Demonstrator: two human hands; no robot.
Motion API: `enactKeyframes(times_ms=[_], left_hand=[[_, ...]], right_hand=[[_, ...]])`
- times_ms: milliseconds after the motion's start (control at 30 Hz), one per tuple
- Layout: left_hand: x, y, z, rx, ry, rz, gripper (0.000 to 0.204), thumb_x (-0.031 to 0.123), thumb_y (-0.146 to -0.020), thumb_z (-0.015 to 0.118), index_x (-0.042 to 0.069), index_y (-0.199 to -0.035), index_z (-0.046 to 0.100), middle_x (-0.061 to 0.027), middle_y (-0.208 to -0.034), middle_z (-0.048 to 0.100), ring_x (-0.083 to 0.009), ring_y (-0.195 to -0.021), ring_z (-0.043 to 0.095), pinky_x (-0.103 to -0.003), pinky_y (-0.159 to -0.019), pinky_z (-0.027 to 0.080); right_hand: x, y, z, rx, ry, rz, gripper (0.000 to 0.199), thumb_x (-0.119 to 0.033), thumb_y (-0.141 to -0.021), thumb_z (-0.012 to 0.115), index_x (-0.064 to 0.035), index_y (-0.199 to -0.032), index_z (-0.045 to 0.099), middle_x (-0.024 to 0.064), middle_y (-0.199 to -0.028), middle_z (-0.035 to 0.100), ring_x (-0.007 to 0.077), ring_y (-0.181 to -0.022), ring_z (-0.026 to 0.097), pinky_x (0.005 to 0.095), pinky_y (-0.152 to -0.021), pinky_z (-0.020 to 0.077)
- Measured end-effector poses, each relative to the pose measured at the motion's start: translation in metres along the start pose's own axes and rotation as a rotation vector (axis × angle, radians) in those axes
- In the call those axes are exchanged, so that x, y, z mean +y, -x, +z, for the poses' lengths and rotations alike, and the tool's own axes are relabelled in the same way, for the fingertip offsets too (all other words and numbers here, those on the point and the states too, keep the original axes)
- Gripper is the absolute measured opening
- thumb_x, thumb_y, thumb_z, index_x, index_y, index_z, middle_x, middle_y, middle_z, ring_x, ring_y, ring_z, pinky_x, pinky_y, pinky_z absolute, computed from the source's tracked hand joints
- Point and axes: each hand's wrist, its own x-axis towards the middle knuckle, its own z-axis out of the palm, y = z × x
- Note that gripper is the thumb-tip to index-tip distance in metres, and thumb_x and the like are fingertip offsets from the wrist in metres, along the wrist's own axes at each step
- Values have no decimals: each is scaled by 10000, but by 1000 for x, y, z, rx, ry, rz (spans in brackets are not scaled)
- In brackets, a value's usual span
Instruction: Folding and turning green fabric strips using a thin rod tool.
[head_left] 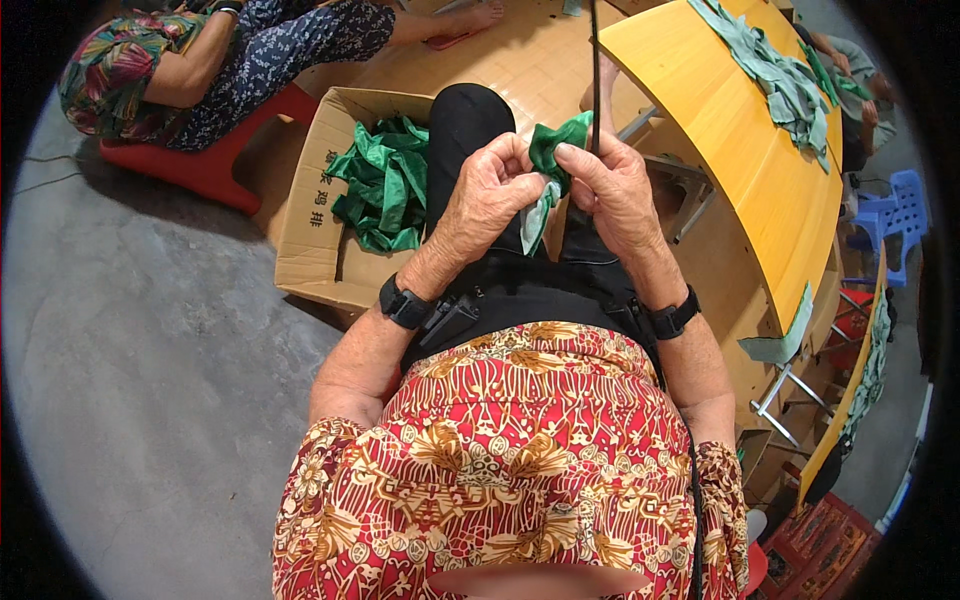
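Above my lap, a small piece of green velvety cloth [546, 150] with a paler underside is stretched between my two hands. My left hand [488, 190] pinches its left side and lower end, thumb against the cloth. On the other side my right hand [616, 190] grips it between thumb and fingers. A thin dark upright rod [596, 70] meets the cloth at my right fingers; its lower end is hidden there. Left of my knee, an open cardboard box [310, 235] contains a heap of similar green cloth pieces [385, 185].
A yellow wooden table [715, 120] at right bears pale green cloth strips [775, 85]; another strip [785, 340] hangs at its near edge. Someone sits on a red stool [190, 165] at upper left. A blue plastic chair [895, 220] stands far right.
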Motion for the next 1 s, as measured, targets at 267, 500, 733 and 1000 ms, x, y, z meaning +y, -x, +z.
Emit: enactKeyframes(times_ms=[267, 500, 733, 1000], left_hand=[[-10, -9, 3, 126, -34, 49, 140, 59, -895, 592, 20, -1000, 509, -17, -830, 597, -67, -707, 585, -218, -618, 504], [-23, -9, -10, 203, 276, -42, 164, 52, -871, 601, -1, -1009, 531, -67, -884, 638, -121, -724, 645, -247, -638, 560], [-12, -4, -2, 271, 208, -42, 165, 53, -850, 625, 7, -990, 551, -32, -863, 599, -114, -745, 630, -246, -669, 533], [-11, -2, 1, 273, 157, 16, 170, -2, -841, 609, -3, -1002, 554, -31, -893, 604, -91, -790, 593, -230, -726, 494]], right_hand=[[-14, 10, 5, -130, 417, -263, 124, -123, -871, 658, -3, -899, 648, -35, -690, 586, 43, -622, 559, 172, -536, 432], [-15, 11, 2, 131, 439, -262, 93, -62, -857, 656, 8, -917, 650, -18, -750, 601, 25, -612, 489, 178, -537, 387], [4, 10, 16, 148, 671, -421, 123, -57, -806, 664, 23, -899, 654, 79, -735, 635, 84, -646, 606, 226, -578, 468], [-5, 12, 12, 116, 572, -179, 152, -77, -828, 654, 46, -917, 661, 70, -743, 671, 68, -671, 603, 222, -599, 483]])
